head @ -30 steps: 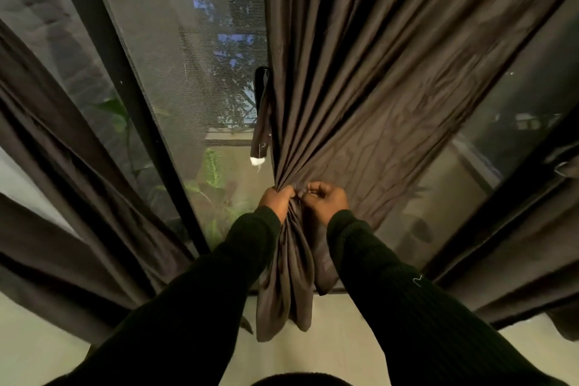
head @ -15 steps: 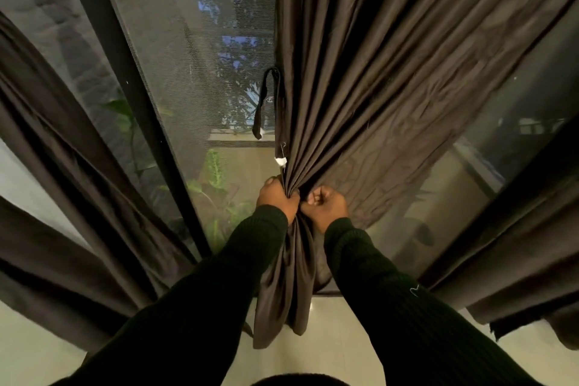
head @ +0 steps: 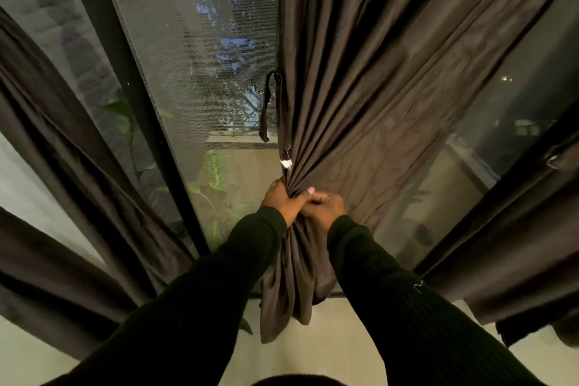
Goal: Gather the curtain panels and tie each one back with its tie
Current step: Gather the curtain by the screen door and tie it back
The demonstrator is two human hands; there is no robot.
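Middle curtain panel (head: 369, 78) bunched for tying.

Both fists clenched on the gathered waist, left hand (head: 279, 202) touching right hand (head: 322, 205), keeping pleats tight. Just above the hands, tie (head: 266, 106) dangling loose off the panel's left edge, window screen (head: 200, 50) beyond.

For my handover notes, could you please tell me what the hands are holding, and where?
Both the left hand and the right hand grip the middle curtain panel at its gathered waist.

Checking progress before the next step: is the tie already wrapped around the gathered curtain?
No, the tie hangs loose above both hands, which grip the curtain.
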